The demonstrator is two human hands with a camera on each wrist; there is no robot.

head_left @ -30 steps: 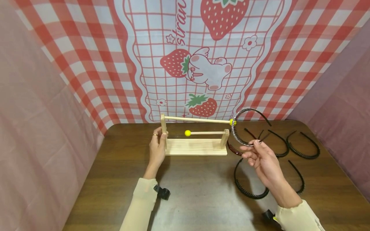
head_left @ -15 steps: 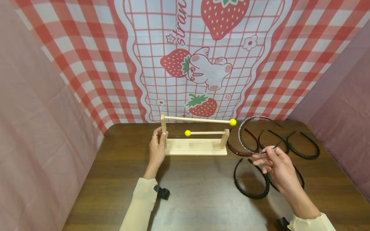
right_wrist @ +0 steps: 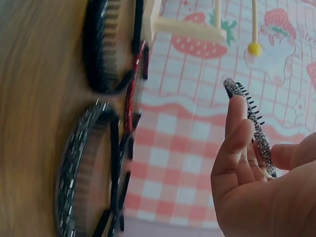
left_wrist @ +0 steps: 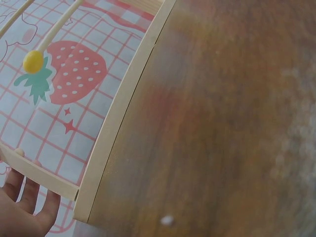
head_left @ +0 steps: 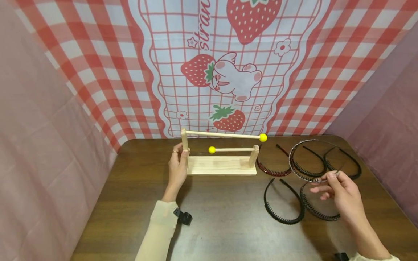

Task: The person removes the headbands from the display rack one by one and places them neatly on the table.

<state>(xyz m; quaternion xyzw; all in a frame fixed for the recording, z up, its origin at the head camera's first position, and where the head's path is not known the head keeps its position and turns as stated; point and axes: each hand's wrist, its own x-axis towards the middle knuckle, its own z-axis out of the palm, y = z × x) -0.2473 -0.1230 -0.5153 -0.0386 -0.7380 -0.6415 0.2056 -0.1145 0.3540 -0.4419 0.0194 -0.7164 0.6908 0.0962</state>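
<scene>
My left hand (head_left: 177, 170) holds the left upright of a pale wooden rack (head_left: 222, 170); in the left wrist view, its fingers (left_wrist: 47, 212) curl around the wood. The rack has two horizontal rods, each tipped with a yellow ball (head_left: 263, 137), and nothing hangs on either. To the right, my right hand (head_left: 347, 197) pinches a silver glittery headband (head_left: 289, 158) near one end, above the table. Small teeth line the headband's inner side in the right wrist view, where thumb and fingers hold its sparkling band (right_wrist: 261, 140).
Several toothed headbands lie on the brown table (head_left: 222, 224) at the right: a dark red one (head_left: 274, 174), a black one (head_left: 285, 221) in front, a dark one (head_left: 315, 213) beside it and another (head_left: 351, 177) far right. A strawberry-print cloth (head_left: 228, 119) hangs behind.
My right hand has carried the silver headband rightward and toward me, from beside the upper rod's yellow ball to above the other headbands. The left hand and the rack stay where they were.
</scene>
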